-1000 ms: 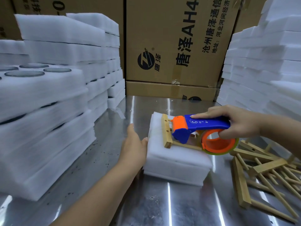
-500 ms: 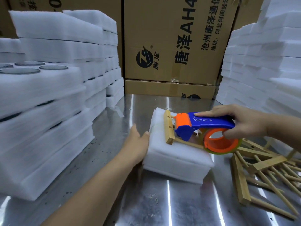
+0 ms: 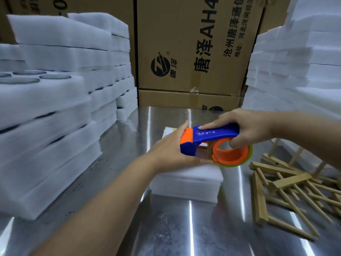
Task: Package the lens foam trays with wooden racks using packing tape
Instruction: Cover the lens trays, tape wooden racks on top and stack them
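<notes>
While the right hand (image 3: 252, 126) gripped the tape dispenser (image 3: 215, 134) by its blue handle — forefinger laid along the top, other fingers hooked through the orange core — the left hand (image 3: 169, 152) cupped its front end, thumb beneath; whether it pinched the tape's free end I could not tell. Below them, at centre frame, the foam tray bundle (image 3: 184, 182) sat on the bench (image 3: 166, 228). Such foam looked light and soft, likely to dent under a tight pull, so a flat palm against its side seemed the safest hold. Spare wooden racks (image 3: 287, 180) lay at lower right.
</notes>
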